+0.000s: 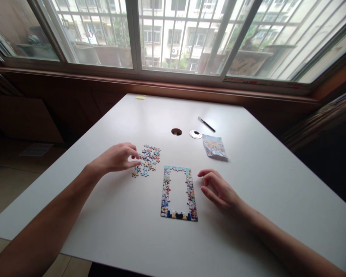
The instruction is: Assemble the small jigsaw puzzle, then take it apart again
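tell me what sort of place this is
Probably a room in a home, perhaps a study: a white desk with a round cable hole stands by barred windows, with a multi-storey building outside.

Table [118,238]: smoothness was shown, with a soft sheen.
Pieces [146,161]: printed card was suggested.
Border [192,194]: a smooth printed face was shown.
Leaflet [215,145]: thin, creased paper was seen.
Pen [208,125]: smooth, glossy plastic was suggested.

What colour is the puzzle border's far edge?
The puzzle border's far edge is mostly light blue, best seen in the head view.
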Demonstrator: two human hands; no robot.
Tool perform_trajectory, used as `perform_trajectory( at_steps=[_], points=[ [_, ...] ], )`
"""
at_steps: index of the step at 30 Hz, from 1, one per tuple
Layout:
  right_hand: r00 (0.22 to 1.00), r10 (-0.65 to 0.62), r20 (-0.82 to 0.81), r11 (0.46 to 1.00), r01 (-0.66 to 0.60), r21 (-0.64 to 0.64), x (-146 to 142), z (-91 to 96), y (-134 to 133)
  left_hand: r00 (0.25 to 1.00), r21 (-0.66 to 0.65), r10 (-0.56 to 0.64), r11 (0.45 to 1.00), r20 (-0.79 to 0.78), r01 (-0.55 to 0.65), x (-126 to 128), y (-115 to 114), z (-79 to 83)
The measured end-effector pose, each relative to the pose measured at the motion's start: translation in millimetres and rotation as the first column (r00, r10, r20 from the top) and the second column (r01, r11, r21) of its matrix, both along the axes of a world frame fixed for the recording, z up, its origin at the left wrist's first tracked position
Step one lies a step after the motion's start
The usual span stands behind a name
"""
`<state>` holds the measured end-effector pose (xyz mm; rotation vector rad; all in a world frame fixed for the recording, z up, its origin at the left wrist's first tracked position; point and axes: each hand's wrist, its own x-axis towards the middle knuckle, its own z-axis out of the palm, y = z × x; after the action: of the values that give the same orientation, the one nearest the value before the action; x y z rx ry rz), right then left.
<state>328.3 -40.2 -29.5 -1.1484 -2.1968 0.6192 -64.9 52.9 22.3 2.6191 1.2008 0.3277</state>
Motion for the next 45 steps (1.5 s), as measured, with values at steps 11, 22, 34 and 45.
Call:
perform_trajectory(
  at_steps=[11, 22, 34, 45],
  points=[
    [1.0, -0.004, -0.007, 1.0, 0.004, 0.015, -2, 0.6, 0, 0.967, -0.271, 0.051, 0.963, 0.249, 0.019, 3, 2, -4.4],
    [0.993, 0.022, -0.115, 0.999, -0.024, -0.023, -57, 35.7, 16, 0.561, -0.44, 0.264, 0.874, 0.785, 0.204, 93, -50, -29.9],
    [0.988, 0.101, -0.115, 0.991, -0.11, -0.075, -86, 36.8, 30, 0.559, -0.395, 0.213, 0.89, 0.802, 0.227, 94, -55, -41.7],
    [0.995, -0.069, 0.065, 0.997, 0.066, 0.048, -66, 14.9, 55, 0.878, 0.26, -0.217, 0.959, 0.426, 0.111, 84, -45, -48.1]
  ],
)
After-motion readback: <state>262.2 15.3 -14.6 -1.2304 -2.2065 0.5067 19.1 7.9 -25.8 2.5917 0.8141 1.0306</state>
